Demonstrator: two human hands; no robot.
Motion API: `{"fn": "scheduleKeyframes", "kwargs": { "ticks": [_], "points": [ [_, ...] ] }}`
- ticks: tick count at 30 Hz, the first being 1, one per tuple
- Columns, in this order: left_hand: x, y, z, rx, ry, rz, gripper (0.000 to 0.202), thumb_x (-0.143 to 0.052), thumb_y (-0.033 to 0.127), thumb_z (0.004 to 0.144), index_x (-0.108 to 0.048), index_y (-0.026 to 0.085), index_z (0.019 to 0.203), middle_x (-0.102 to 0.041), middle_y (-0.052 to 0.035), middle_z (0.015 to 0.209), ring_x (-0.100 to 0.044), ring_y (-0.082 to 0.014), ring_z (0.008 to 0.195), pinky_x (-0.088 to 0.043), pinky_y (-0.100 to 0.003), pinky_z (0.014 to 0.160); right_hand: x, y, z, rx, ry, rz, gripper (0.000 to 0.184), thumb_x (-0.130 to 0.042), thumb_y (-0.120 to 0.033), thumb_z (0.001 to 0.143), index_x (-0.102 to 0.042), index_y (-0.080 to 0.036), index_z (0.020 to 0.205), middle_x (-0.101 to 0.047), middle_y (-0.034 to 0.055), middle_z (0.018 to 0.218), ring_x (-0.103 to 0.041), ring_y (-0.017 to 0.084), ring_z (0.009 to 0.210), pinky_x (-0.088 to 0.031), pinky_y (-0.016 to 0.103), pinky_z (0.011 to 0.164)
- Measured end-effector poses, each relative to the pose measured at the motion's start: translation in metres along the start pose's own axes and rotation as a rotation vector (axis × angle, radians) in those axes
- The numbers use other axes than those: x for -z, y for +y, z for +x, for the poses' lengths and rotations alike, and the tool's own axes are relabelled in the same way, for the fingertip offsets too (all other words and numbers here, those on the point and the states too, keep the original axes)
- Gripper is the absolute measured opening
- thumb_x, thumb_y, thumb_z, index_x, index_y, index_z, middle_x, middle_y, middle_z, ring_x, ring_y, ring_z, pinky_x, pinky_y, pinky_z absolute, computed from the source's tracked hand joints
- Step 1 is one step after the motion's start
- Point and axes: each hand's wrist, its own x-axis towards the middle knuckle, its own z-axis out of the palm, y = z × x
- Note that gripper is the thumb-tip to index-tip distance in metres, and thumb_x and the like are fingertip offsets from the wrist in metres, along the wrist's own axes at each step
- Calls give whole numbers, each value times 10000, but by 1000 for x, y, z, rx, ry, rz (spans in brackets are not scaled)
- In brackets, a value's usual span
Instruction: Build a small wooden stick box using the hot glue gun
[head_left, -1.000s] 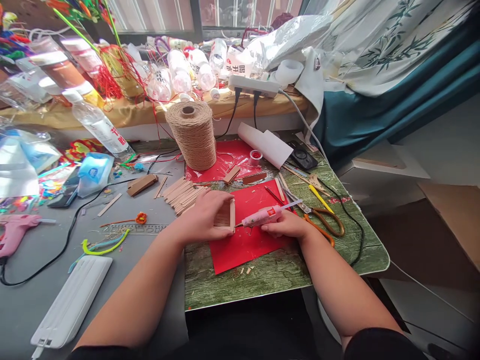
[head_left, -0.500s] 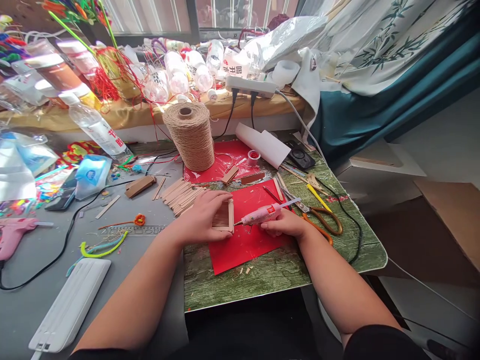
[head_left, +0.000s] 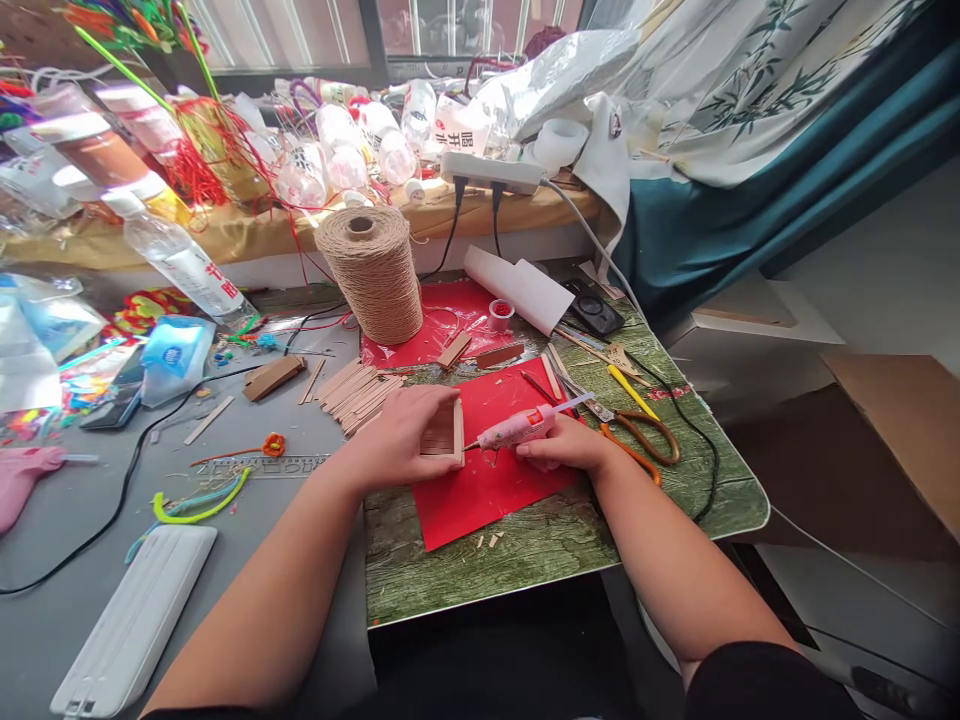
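- In the head view, near the middle of the frame, the person's left hand has a small box of wooden sticks pinched between thumb and fingers, the thumb along the lower edge and the fingers at the upper one.
- That box is over the left part of a red sheet; its slatted inside shows a little, the hand covers the rest, and I can't tell whether it rests there or is lifted.
- Just right of the middle, the right hand is curled round the handle of a pink glue gun; whether a finger presses the trigger I can't make out.
- The nozzle points left to the box's lower right corner, so close that I can't tell touching from barely apart.
- Right of that hand lie scissors with orange-brown handles, near a yellow tool.
- Up and left of the box sits a pile of loose sticks, and beyond it a spool of twine stands upright.
- At the left edge, a 2nd glue gun is partly cut off; a white device lies at lower left.
- Toward the top, a power strip carries 2 black plugs.
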Motion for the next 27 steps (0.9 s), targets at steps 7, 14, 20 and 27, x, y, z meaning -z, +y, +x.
{"fn": "scheduleKeyframes", "kwargs": {
  "ticks": [7,14,20,27],
  "points": [
    [-1,-1,0,-5,1,4,842,-787,546,831,-411,278,1535,-523,-112,1567,-484,-339,1441,-357,-516,1224,-1,2,0,-52,72,-39,313,-817,-455,824,-702,-164,797,-599,-14,537,-525,115,460,-390,210,418],
    [-2,0,1,1,5,16,834,-787,538,825,-424,268,1525,-538,-114,1554,-488,-344,1436,-362,-525,1220,0,3,0,-53,73,-66,328,-809,-473,836,-705,-165,794,-604,-10,523,-532,121,466,-386,218,430],
    [0,-1,-1,-20,14,14,858,-787,520,823,-406,271,1551,-502,-122,1587,-468,-349,1459,-351,-535,1238,1,7,0,-48,89,-61,352,-807,-480,841,-690,-157,765,-616,-2,524,-538,119,463,-377,213,422],
    [2,0,-2,-12,19,-9,870,-794,516,820,-405,279,1561,-485,-126,1598,-459,-350,1467,-351,-535,1247,2,7,0,-53,92,-31,361,-815,-489,832,-695,-152,784,-620,0,524,-538,117,448,-363,212,412]
  ]
}}
